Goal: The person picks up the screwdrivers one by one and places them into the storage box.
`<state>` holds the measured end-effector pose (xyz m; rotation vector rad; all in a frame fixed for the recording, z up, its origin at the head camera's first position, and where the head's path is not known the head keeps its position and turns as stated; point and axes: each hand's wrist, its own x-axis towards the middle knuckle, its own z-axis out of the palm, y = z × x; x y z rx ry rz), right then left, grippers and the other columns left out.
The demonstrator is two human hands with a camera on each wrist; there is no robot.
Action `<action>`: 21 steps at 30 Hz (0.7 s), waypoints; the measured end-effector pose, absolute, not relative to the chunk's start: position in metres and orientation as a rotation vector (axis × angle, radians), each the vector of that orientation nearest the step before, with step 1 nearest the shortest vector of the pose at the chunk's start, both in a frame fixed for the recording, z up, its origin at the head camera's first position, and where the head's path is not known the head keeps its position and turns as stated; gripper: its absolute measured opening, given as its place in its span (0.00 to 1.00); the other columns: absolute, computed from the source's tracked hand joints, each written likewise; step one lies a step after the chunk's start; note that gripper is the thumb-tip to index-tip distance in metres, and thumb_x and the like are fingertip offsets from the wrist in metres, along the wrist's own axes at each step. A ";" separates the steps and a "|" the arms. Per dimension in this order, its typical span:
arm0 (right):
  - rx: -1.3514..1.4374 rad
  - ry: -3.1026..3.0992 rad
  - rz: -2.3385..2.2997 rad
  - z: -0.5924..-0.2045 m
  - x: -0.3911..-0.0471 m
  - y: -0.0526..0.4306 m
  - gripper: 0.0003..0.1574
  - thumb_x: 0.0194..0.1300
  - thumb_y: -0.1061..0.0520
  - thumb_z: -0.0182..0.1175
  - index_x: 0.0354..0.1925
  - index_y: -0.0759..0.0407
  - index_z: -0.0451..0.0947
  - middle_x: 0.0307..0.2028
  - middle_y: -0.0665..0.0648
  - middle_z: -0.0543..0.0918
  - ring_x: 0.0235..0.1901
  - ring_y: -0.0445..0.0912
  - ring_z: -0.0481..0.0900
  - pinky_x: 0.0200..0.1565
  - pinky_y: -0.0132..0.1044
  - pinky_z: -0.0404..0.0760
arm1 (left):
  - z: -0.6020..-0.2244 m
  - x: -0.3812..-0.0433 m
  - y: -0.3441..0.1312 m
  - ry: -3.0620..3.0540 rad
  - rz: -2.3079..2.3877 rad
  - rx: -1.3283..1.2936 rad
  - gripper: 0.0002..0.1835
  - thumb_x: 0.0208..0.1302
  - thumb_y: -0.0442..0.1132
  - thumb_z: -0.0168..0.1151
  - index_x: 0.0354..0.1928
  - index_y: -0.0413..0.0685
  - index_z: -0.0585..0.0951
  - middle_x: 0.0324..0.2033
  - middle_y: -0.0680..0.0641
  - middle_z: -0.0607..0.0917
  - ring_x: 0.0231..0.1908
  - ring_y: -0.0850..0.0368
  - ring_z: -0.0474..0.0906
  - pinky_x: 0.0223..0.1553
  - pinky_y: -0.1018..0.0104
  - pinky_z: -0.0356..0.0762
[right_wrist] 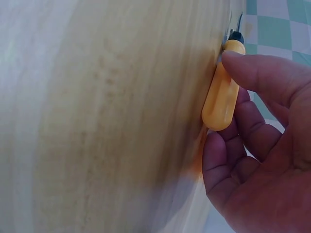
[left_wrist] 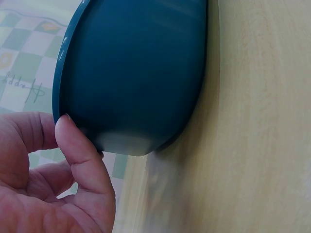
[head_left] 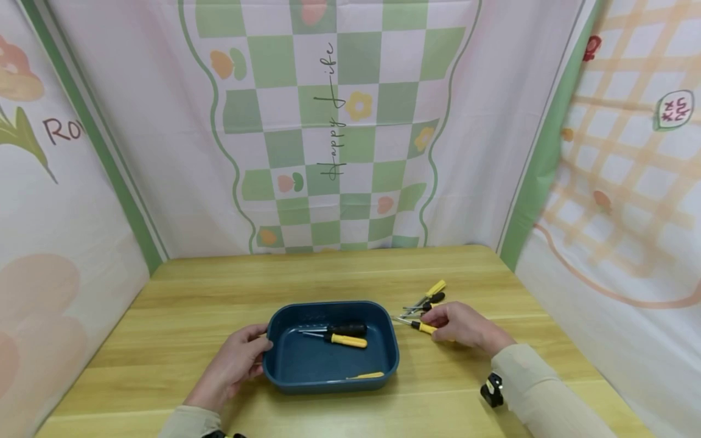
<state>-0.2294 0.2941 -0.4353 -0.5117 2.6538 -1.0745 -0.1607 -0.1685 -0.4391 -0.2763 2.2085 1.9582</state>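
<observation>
A dark blue rectangular bin [head_left: 328, 387] stands on the table. My left hand [head_left: 237, 362] grips its left end, with the thumb and fingers pinching the rim [left_wrist: 59, 87]. Inside lie a black-handled screwdriver [head_left: 350, 330], a yellow-and-black screwdriver [head_left: 348, 341] and a smaller yellow-handled tool [head_left: 368, 375] along the near wall. To the right of the bin, my right hand [head_left: 459, 325] pinches the yellow handle of another screwdriver [right_wrist: 223, 99], low over the table. Its shaft points left, toward the bin.
Just beyond the right hand, several more screwdrivers lie in a loose cluster, among them one with a yellow handle [head_left: 436, 288] and one with a black handle [head_left: 437, 297]. The wooden table [head_left: 219, 283] ends at a patterned curtain [head_left: 350, 207], with more curtains on both sides.
</observation>
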 end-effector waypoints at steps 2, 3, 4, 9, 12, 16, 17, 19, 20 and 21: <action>-0.497 2.664 -1.058 -0.437 -0.230 0.294 0.22 0.58 0.66 0.73 0.52 0.64 0.86 0.47 0.57 0.88 0.46 0.48 0.82 0.46 0.32 0.81 | -0.439 -0.161 -0.168 2.209 1.958 -0.275 0.27 0.68 0.32 0.57 0.69 0.36 0.75 0.40 0.45 0.79 0.29 0.58 0.77 0.23 0.72 0.76; -0.490 2.667 -1.055 -0.437 -0.230 0.294 0.22 0.58 0.65 0.73 0.52 0.63 0.86 0.46 0.56 0.88 0.46 0.47 0.81 0.46 0.32 0.81 | -0.439 -0.161 -0.169 2.208 1.958 -0.279 0.27 0.68 0.32 0.57 0.69 0.36 0.75 0.39 0.45 0.79 0.29 0.58 0.77 0.23 0.72 0.76; -0.479 2.667 -1.054 -0.438 -0.230 0.294 0.22 0.57 0.65 0.73 0.52 0.63 0.86 0.46 0.55 0.88 0.45 0.47 0.81 0.45 0.32 0.80 | -0.439 -0.161 -0.169 2.208 1.957 -0.276 0.27 0.68 0.32 0.57 0.70 0.36 0.75 0.40 0.45 0.79 0.29 0.58 0.77 0.23 0.72 0.76; -0.462 2.676 -1.050 -0.440 -0.229 0.294 0.21 0.57 0.65 0.74 0.50 0.62 0.86 0.44 0.54 0.87 0.42 0.46 0.79 0.43 0.31 0.79 | -0.439 -0.161 -0.169 2.208 1.957 -0.263 0.28 0.69 0.33 0.58 0.70 0.36 0.74 0.40 0.45 0.78 0.29 0.58 0.76 0.24 0.71 0.77; -0.459 2.683 -1.042 -0.441 -0.229 0.293 0.20 0.57 0.65 0.74 0.49 0.62 0.86 0.42 0.54 0.86 0.41 0.46 0.79 0.42 0.32 0.79 | -0.439 -0.162 -0.169 2.210 1.953 -0.268 0.27 0.69 0.33 0.58 0.70 0.36 0.74 0.40 0.45 0.78 0.29 0.58 0.76 0.24 0.71 0.77; -0.466 2.689 -1.026 -0.443 -0.230 0.293 0.19 0.57 0.65 0.73 0.48 0.62 0.86 0.40 0.53 0.85 0.41 0.46 0.78 0.42 0.31 0.78 | -0.439 -0.162 -0.169 2.216 1.948 -0.272 0.27 0.70 0.33 0.58 0.70 0.35 0.74 0.40 0.45 0.78 0.29 0.57 0.76 0.24 0.71 0.77; -0.467 2.689 -1.023 -0.443 -0.230 0.293 0.18 0.57 0.65 0.73 0.48 0.62 0.86 0.40 0.52 0.85 0.40 0.46 0.78 0.41 0.31 0.78 | -0.439 -0.162 -0.169 2.217 1.945 -0.272 0.27 0.70 0.33 0.58 0.70 0.36 0.74 0.40 0.45 0.78 0.30 0.57 0.76 0.24 0.71 0.77; -0.476 2.688 -1.021 -0.443 -0.229 0.294 0.18 0.57 0.65 0.72 0.47 0.62 0.86 0.39 0.52 0.84 0.40 0.46 0.77 0.41 0.31 0.78 | -0.439 -0.161 -0.169 2.218 1.942 -0.272 0.27 0.70 0.33 0.58 0.70 0.36 0.74 0.41 0.45 0.78 0.30 0.57 0.76 0.24 0.71 0.77; -0.475 2.687 -1.023 -0.443 -0.229 0.293 0.18 0.56 0.65 0.72 0.47 0.62 0.86 0.39 0.53 0.84 0.40 0.46 0.77 0.41 0.31 0.78 | -0.439 -0.161 -0.169 2.218 1.940 -0.271 0.27 0.70 0.33 0.58 0.70 0.36 0.74 0.41 0.45 0.78 0.30 0.57 0.76 0.25 0.71 0.77; -0.476 2.684 -1.025 -0.443 -0.229 0.293 0.17 0.57 0.65 0.72 0.47 0.62 0.86 0.38 0.53 0.84 0.40 0.46 0.77 0.40 0.31 0.77 | -0.439 -0.161 -0.169 2.219 1.938 -0.271 0.27 0.70 0.33 0.58 0.70 0.36 0.74 0.41 0.45 0.78 0.30 0.57 0.76 0.25 0.71 0.77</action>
